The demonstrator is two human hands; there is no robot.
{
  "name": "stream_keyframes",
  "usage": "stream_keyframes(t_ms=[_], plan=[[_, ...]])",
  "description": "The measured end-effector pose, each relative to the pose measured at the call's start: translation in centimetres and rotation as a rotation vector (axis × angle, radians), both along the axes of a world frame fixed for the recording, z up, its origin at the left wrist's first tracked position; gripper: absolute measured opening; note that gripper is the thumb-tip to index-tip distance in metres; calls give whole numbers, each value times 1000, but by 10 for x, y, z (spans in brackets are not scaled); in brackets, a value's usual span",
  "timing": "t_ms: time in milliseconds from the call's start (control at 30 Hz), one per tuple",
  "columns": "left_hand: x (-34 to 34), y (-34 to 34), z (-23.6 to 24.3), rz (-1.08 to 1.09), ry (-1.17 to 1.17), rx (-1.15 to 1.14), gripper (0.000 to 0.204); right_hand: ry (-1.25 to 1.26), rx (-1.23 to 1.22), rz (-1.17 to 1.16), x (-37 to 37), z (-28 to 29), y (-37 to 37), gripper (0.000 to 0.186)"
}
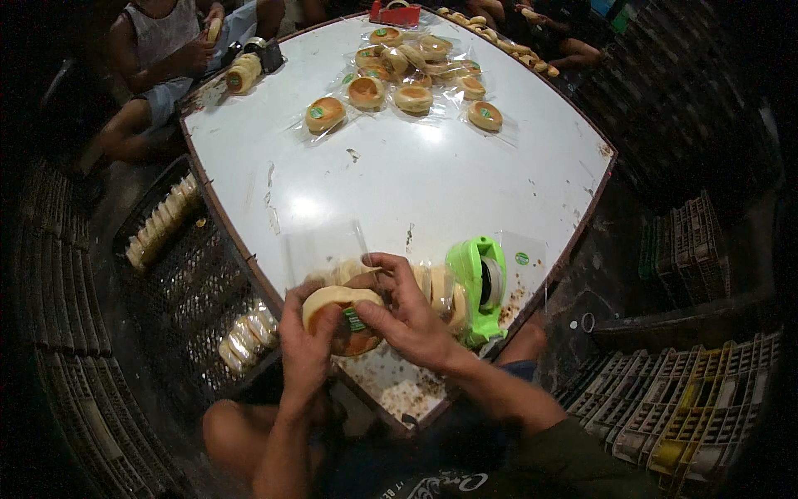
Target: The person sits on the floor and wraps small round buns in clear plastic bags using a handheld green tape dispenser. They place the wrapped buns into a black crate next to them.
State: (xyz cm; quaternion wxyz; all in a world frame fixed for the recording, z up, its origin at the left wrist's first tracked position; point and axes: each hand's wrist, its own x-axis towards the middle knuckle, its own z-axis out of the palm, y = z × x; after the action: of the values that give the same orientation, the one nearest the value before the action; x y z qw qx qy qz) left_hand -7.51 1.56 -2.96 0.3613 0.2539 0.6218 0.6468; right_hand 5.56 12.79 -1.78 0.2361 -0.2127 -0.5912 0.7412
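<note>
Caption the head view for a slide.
Left hand and right hand hold a labelled bun near a green tape dispenser; bagged buns lie clustered farther along the white table.

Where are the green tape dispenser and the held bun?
Green tape dispenser (466, 274), head view: on the left side of its body.
Held bun (358, 339), head view: on its browned lower face.

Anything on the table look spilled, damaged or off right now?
Yes: the white table looks worn or soiled. Its near corner has a brown-spotted, blotchy pale patch, and more brown marks lie beside the green tape dispenser. Whether that is dirt or damaged coating, I can't tell.
</note>
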Motion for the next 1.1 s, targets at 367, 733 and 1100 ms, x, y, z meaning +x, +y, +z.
stream_keyframes(t_ms=[367, 733, 1100], plan=[[64, -52, 37, 114, 436, 384, 14, 162, 441, -384, 88, 25, -68, 9], [72, -47, 40, 89, 226, 274, 19, 263, 279, -467, 80, 52, -84, 12], [89, -55, 50, 110, 438, 151, 24, 138, 216, -486, 56, 56, -97, 23]])
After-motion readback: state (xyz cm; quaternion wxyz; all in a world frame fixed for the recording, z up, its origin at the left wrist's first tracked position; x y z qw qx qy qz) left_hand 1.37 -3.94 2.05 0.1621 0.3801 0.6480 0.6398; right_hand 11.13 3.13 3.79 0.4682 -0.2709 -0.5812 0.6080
